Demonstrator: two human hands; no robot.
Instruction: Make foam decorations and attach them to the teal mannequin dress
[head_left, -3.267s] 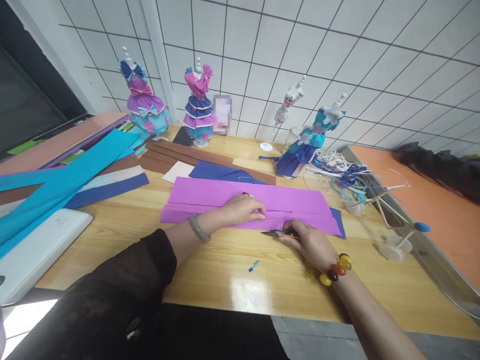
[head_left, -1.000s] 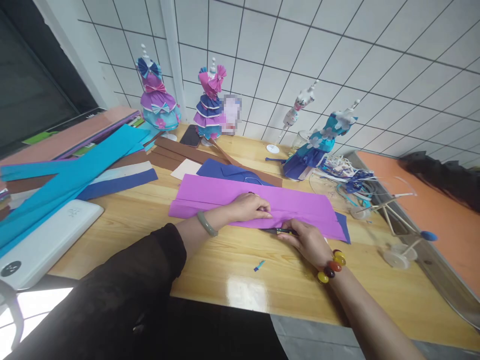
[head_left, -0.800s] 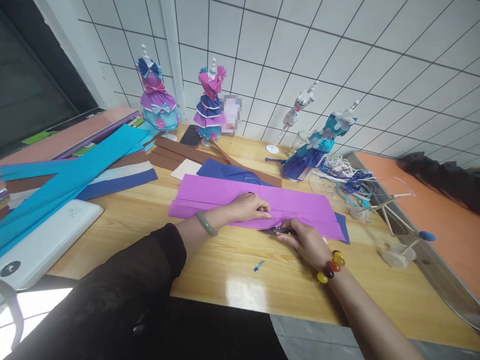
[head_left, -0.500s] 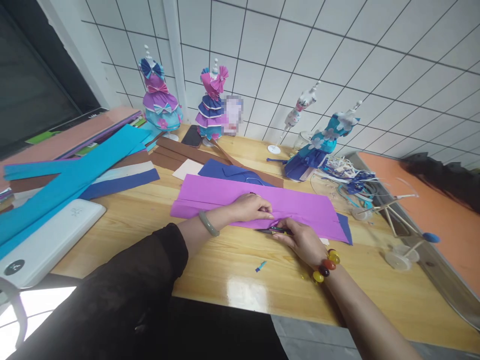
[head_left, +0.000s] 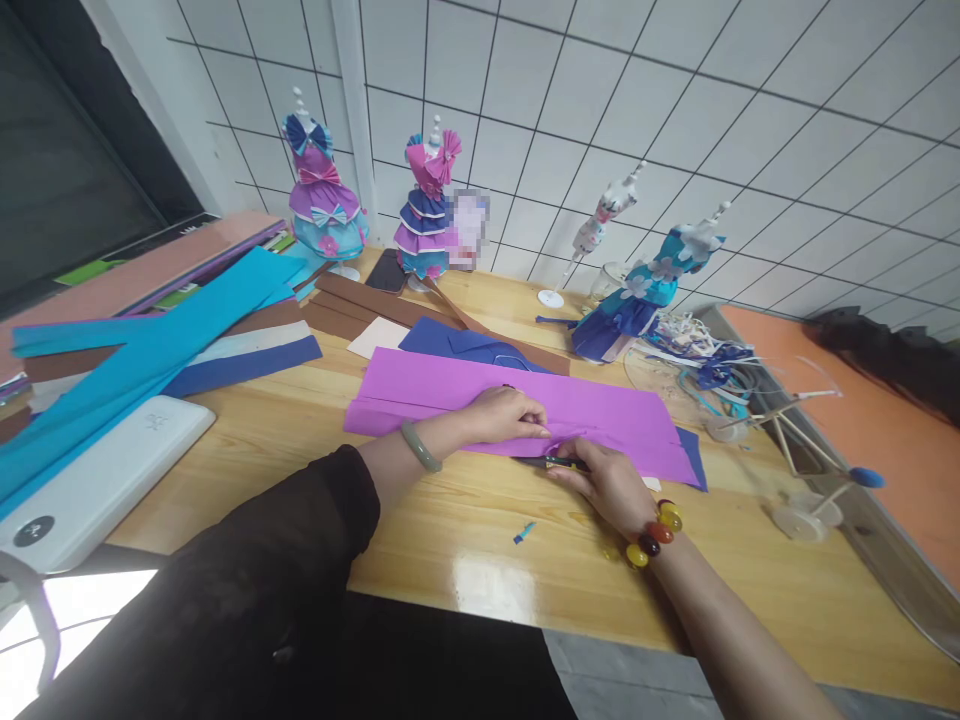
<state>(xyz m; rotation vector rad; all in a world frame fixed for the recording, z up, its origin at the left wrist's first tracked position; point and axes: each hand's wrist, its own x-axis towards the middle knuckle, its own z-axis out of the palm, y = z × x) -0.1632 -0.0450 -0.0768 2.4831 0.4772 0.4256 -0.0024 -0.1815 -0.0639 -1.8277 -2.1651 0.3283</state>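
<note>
A folded sheet of purple crepe paper [head_left: 607, 405] lies across the wooden table in front of me. My left hand [head_left: 506, 413] rests on it, its fingertips pinching the paper near the front edge. In my right hand [head_left: 604, 480] is a pair of dark scissors [head_left: 551, 462], the blades pointing left along that edge. The handles are mostly hidden by my fingers. Blue paper [head_left: 465, 342] sticks out behind the purple sheet and at its right end. A small blue scrap [head_left: 524, 533] is on the table nearer to me.
Two small dress forms in paper dresses, one purple and light blue [head_left: 322, 205], one tiered [head_left: 424, 220], stand at the back. A blue-dressed form [head_left: 652, 285] leans at the right beside paper shreds [head_left: 705, 350]. Paper strips [head_left: 172, 330] and a white device [head_left: 112, 480] lie left.
The scissor blades look closer together than before. Both hands and the purple paper hold nearly the same place; the view has shifted slightly.
</note>
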